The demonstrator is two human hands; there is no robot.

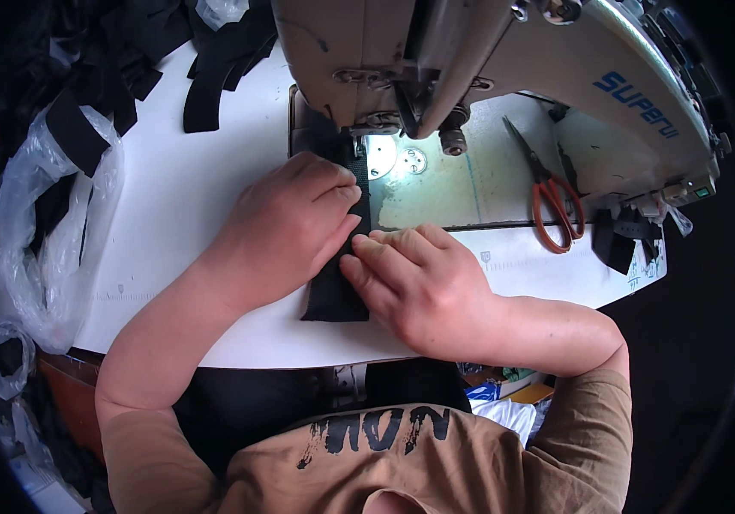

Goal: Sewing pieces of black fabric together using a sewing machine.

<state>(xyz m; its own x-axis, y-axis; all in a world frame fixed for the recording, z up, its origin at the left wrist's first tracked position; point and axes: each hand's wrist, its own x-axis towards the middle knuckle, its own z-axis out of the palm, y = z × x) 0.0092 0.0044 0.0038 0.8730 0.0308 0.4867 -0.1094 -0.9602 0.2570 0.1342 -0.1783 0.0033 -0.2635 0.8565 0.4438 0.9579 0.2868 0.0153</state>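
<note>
Black fabric strip (333, 295) has its edge pinched by left hand (286, 218) and right hand (427, 287), likely aligning it with the presser foot (358, 147) ahead.

The left hand (294, 223) covers part of the black strip (337, 293); the undersides of its fingers are hidden, so we cannot tell pinch from press. Same for the right hand (432, 287) — its curled fingers hide their own contact with the strip. Near the presser foot (357, 146), the needle is too small for us to make out. The upper edge cuts off the sewing machine (573, 77) and the heap of black pieces (204, 98). Dark patches within the clear plastic bag (59, 295): unidentified. The shirt (384, 467) runs out below; items under the table (179, 128) are partly hidden — we leave their kinds unrecorded.
</note>
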